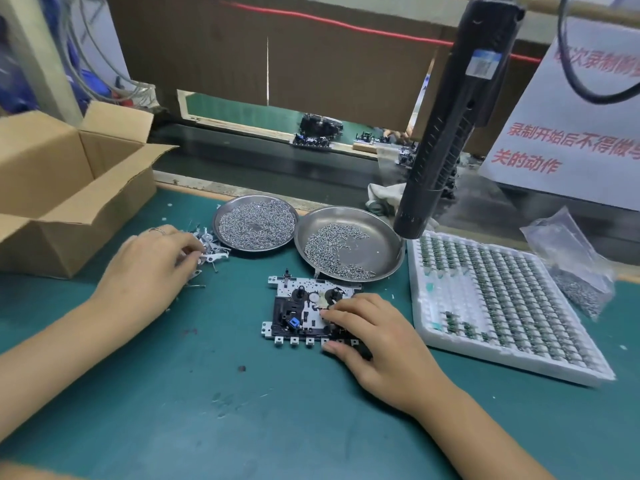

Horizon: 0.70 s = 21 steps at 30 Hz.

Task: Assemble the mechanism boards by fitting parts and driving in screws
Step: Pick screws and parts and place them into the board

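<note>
— What's on the green worktop [173, 393]?
— A mechanism board [304, 315] at centre, the right hand [367, 330] resting on its 4 o'clock corner.
— And the left hand [149, 268]?
— At 9 o'clock, fingers curled into a pile of small metal parts [213, 249]; two screw dishes [256, 223] sit at 12.

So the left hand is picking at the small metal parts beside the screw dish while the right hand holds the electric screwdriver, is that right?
Not quite. In the head view the right hand rests on the mechanism board; the electric screwdriver hangs untouched. The left hand does pick at the small metal parts beside the screw dish.
</note>
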Tool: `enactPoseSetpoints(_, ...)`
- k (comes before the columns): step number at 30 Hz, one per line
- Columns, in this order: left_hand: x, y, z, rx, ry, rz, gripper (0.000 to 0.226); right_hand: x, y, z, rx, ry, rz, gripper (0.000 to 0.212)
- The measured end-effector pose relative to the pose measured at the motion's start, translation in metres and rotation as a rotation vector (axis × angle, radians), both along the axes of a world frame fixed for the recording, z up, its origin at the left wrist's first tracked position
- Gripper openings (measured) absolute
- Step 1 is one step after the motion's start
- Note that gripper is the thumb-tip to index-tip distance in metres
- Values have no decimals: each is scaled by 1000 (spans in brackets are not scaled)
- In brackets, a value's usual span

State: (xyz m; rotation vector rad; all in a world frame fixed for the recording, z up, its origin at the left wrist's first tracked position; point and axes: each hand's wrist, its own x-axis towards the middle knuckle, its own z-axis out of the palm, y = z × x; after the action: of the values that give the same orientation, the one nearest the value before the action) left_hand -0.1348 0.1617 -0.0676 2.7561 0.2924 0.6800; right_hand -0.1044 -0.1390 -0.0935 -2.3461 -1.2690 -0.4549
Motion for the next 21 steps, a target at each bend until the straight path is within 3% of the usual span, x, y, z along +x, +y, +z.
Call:
enactPoseSetpoints(4,0,6,4,-47,-101,-24,25,0,0,0,3,7,-3,33)
enactPoseSetpoints(9,0,16,3,283,-53,8,38,0,0,0,2,10,-4,33)
enactPoseSetpoints(11,3,20,-1,332,-36,28,44,0,0,1,3,14,-4,32)
enactPoseSetpoints(17,16,38,-7,175,-270,7,30,-1,0,0,3,17,-6,32)
enactPoseSetpoints(21,17,40,-15,239,-296,-126,37,0,-1,-1,3,24,-8,31)
